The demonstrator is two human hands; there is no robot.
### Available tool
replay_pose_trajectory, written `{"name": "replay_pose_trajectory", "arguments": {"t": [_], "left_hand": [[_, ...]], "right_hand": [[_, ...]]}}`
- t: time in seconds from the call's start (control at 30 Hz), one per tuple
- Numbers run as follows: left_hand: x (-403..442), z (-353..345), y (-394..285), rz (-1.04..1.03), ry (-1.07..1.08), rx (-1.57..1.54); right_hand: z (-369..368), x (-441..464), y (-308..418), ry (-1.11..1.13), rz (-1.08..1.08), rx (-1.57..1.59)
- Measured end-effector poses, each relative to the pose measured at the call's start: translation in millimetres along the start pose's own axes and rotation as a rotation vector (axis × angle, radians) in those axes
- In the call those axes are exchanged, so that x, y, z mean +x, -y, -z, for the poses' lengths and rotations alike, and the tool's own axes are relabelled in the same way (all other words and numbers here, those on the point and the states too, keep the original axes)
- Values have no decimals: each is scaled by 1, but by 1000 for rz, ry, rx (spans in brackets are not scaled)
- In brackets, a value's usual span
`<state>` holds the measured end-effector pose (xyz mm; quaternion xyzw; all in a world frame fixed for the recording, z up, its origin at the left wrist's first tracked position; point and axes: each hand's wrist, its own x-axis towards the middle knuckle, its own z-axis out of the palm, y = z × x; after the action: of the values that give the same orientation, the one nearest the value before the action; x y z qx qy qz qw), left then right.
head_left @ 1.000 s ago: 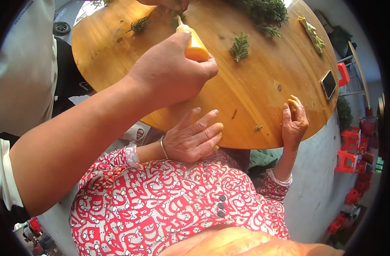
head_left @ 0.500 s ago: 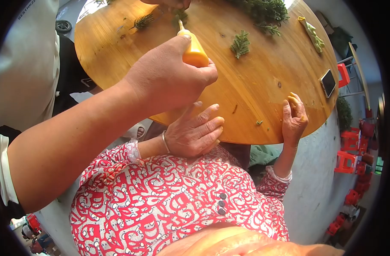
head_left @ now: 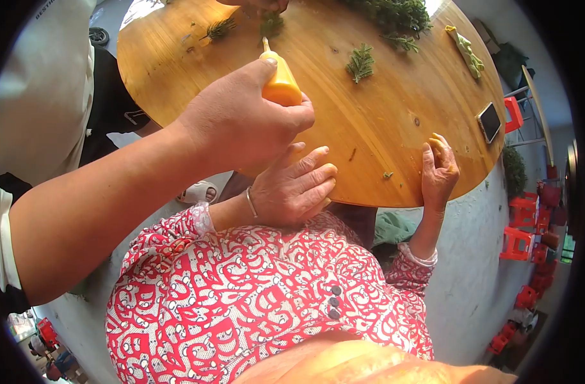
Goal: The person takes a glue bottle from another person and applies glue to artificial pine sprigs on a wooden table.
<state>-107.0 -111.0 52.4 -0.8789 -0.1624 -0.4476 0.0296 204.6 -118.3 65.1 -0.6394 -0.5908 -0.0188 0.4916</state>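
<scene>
Yellow bottle (head_left: 281, 84), tip (head_left: 265, 45) seemingly toward sprig (head_left: 271, 24)

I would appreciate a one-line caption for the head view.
Over a wooden table with green sprigs, a co-worker's hand holds a yellow bottle above the wearer's left hand.

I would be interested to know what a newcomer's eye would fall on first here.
Probably the yellow bottle, gripped in a co-worker's hand over the round wooden table, its nozzle towards a green sprig. Nearer the viewer, the red-and-white patterned shirt fills the foreground, with the wearer's left hand at its front and right hand by the table's edge.
</scene>
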Motion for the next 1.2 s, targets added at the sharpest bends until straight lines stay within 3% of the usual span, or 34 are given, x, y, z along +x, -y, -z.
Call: {"name": "replay_pose_trajectory", "arguments": {"t": [0.37, 0.5, 0.8, 0.9, 1.0, 1.2], "left_hand": [[0, -5, 4, 2, -6, 6], [3, 2, 0, 72, 132, -36], [5, -4, 3, 106, 155, -36], [5, -6, 7, 138, 181, -113], [6, -3, 8, 150, 167, -198], [3, -7, 9, 136, 112, -271]], "right_hand": [[-5, 2, -4, 8, -18, 22], [-5, 3, -5, 7, -9, 15], [-10, 6, -16, 16, 33, -34], [-14, 8, -23, 9, 12, 22], [-16, 11, -14, 102, -150, 108], [-26, 20, 41, 256, 116, 142]]}}
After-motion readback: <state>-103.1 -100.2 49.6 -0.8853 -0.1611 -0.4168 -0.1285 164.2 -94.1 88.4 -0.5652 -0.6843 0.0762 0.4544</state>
